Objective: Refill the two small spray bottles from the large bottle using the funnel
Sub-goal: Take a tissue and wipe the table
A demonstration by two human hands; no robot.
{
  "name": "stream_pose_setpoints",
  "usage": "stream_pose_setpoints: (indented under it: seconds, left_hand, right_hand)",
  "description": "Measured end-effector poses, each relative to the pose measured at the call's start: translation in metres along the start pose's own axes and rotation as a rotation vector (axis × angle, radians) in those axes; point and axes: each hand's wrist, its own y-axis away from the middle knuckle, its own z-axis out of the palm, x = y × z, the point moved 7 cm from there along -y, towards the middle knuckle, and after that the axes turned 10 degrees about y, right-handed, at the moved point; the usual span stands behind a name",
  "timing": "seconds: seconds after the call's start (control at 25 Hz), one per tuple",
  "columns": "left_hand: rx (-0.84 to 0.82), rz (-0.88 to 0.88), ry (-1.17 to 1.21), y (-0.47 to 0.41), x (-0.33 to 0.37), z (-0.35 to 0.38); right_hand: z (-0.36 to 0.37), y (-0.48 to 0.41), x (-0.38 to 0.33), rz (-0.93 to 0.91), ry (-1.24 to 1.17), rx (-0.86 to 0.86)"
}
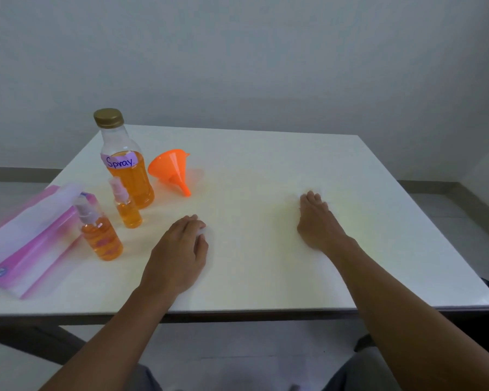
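The large clear bottle (127, 176) stands at the table's left. It has a gold cap, a "Spray" label and orange liquid. Two small spray bottles stand in front of it, one further back (127, 210) and one closer (100, 235). Both hold orange liquid and have their pump tops on. The orange funnel (171, 170) lies on its side just right of the large bottle. My left hand (181, 255) rests palm down on a thin white tissue (202, 231), with its fingers curled over it. My right hand (315, 221) lies flat on the table, holding nothing.
A pink and white tissue pack (29, 244) lies at the left edge of the white table (266, 165), close to the nearer spray bottle. A grey wall stands behind the table. Floor shows to the right of the table.
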Motion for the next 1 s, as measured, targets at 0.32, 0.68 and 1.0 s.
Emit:
stream_pose_setpoints:
  seconds: [0.32, 0.68, 1.0]
  left_hand:
    - [-0.013, -0.015, -0.019, 0.000, 0.000, -0.001]
    - [-0.017, -0.019, -0.014, 0.003, 0.001, 0.001]
    - [-0.001, -0.016, 0.001, 0.001, 0.006, -0.001]
  right_hand:
    - [0.010, 0.031, -0.097, -0.450, -0.100, -0.097]
    - [0.005, 0.034, 0.037, 0.112, -0.012, -0.001]
    - [0.007, -0.034, -0.024, 0.060, 0.010, -0.005]
